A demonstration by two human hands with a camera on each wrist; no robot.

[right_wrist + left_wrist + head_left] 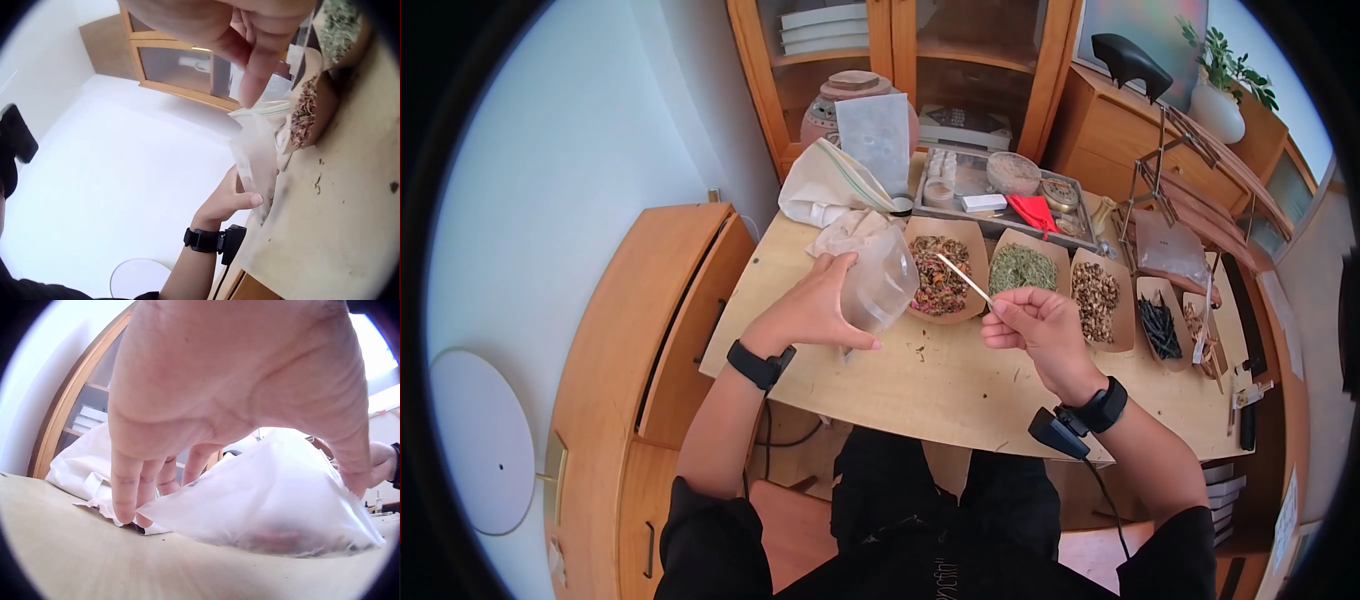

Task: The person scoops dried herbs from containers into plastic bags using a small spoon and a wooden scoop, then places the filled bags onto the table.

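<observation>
My left hand (pixel 820 305) holds a translucent plastic bag (pixel 882 280), thumb on one side and fingers on the other. In the left wrist view the bag (pixel 269 500) spreads between thumb and fingers, low over the table, with something dark and reddish showing through its lower part. My right hand (pixel 1040 330) pinches a thin white stick (pixel 965 277) by one end. The stick's far end overlaps a paper tray (pixel 975 235) of mixed dried flowers (pixel 940 285) in the head view. In the right wrist view my right hand (pixel 250 37) hides most of what it pinches.
To the right stand paper trays of green dried herb (pixel 1022 268), brown dried pieces (pixel 1094 300) and dark strips (pixel 1160 325). A cream pouch (pixel 825 180) and a grey tray (pixel 1080 228) with small containers lie behind. Crumbs dot the wooden table (pixel 870 385).
</observation>
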